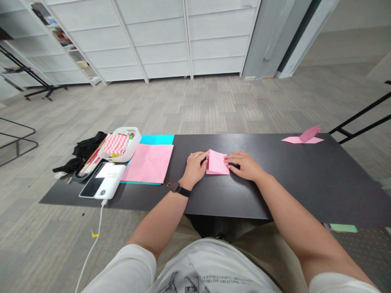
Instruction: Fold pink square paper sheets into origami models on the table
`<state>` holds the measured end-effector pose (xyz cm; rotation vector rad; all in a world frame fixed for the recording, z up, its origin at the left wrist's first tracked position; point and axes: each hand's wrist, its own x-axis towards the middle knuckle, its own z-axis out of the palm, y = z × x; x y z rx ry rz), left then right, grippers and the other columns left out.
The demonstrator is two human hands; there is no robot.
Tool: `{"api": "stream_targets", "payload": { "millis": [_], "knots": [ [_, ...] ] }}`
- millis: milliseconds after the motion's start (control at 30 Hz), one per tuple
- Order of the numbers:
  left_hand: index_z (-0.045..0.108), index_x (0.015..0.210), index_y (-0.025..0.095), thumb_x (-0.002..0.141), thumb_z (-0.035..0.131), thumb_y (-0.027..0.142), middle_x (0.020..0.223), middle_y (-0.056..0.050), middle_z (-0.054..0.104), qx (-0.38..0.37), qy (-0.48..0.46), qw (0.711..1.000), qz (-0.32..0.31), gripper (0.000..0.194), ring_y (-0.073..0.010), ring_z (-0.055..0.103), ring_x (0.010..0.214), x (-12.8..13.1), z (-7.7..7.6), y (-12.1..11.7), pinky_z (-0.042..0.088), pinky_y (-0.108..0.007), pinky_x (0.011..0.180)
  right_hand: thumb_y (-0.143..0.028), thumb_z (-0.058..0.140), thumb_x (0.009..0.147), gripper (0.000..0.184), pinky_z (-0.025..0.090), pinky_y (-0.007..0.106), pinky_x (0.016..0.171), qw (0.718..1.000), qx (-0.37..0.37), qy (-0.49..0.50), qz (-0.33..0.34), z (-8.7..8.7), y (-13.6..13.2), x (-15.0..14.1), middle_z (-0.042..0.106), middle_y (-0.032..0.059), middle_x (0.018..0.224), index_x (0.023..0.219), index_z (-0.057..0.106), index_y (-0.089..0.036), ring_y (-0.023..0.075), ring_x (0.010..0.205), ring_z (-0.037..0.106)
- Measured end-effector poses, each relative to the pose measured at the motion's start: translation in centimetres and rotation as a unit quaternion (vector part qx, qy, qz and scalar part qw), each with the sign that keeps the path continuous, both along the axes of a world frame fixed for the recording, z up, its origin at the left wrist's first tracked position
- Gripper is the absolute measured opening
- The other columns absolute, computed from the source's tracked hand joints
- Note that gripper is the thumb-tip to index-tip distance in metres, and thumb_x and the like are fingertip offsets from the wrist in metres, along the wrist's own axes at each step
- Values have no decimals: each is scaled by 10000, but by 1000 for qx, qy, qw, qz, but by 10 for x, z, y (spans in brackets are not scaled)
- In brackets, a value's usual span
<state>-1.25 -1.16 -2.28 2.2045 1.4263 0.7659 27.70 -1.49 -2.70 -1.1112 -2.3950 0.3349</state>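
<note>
A small folded sheet of pink paper (218, 162) lies on the dark table between my two hands, with a crease and a slightly raised flap along its left side. My left hand (195, 166), with a black watch on the wrist, grips the paper's left edge between fingertips and thumb. On the other side, my right hand (243, 165) has its fingertips on the upper right edge, the thumb tucked below. Farther right on the table stands a folded pink paper figure (307, 136) with a raised part. A stack of pink paper sheets (150, 163) rests to the left.
Blue paper (158, 139) shows under the pink stack. A white basket (136, 143) with small items, a black pouch of pens (87, 162), black cloth (88, 145), a phone (94, 182) and a cabled white power bank (110, 182) crowd the table's left end.
</note>
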Motion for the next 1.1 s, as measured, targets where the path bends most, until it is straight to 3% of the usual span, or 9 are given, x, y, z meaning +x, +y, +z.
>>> {"api": "stream_targets", "payload": {
  "millis": [167,433,600,700,800,900,1000,1100],
  "knots": [
    [586,1532,267,974,604,134,1417,-52,723,3,-68,997,-31,574,-233,654,1305,2,-6,1,474,-441,1223,-325,633,991,286,502,540,1123,1000,4,4,14,-2,0,1,780,32,1327,1224,798,-327,293,1240,712],
    [729,1308,221,936,630,66,1330,-80,764,37,-117,992,-8,415,-246,701,1255,2,-13,4,538,-457,1164,-338,678,971,256,482,555,1133,999,3,18,34,0,-4,-5,788,26,1304,1197,798,-355,302,1228,720],
    [584,1491,228,942,645,99,1392,-87,730,36,-184,981,-42,567,-227,697,1292,4,-5,-4,517,-437,1190,-424,653,1010,291,469,554,1143,998,-14,31,57,7,-9,-18,773,51,1334,1260,777,-343,306,1248,705],
    [528,1526,236,943,670,139,1389,-86,728,14,-190,978,-79,608,-227,698,1298,8,-1,-11,508,-433,1198,-485,476,1096,378,469,539,1151,994,-47,76,57,7,-8,-21,787,58,1294,1248,782,-323,292,1261,694],
    [608,1431,238,944,696,176,1414,-84,712,9,-144,981,-133,499,-244,681,1313,12,0,-15,511,-437,1193,-585,287,1123,595,496,513,1120,984,-79,157,-3,3,-5,-15,812,67,1171,1109,806,-294,295,1203,708],
    [654,1383,236,963,708,220,1418,-85,710,23,-86,979,-185,423,-257,658,1327,16,-2,-14,489,-456,1217,-694,276,1088,663,542,478,1023,964,-107,222,-103,-1,-1,-5,806,67,1056,985,777,-273,301,1073,731],
    [689,1345,233,974,711,246,1399,-92,719,45,-42,974,-218,371,-263,642,1342,18,-7,-12,468,-478,1238,-679,459,1040,498,563,416,874,944,-144,239,-175,-5,3,4,772,42,939,960,713,-258,272,923,720],
    [718,1307,221,983,696,243,1397,-100,718,61,-17,973,-220,326,-262,636,1342,18,-11,-10,474,-484,1228,-541,657,940,298,543,369,778,940,-159,225,-202,-8,6,7,725,4,826,1018,661,-253,224,772,677]
  ]
}}
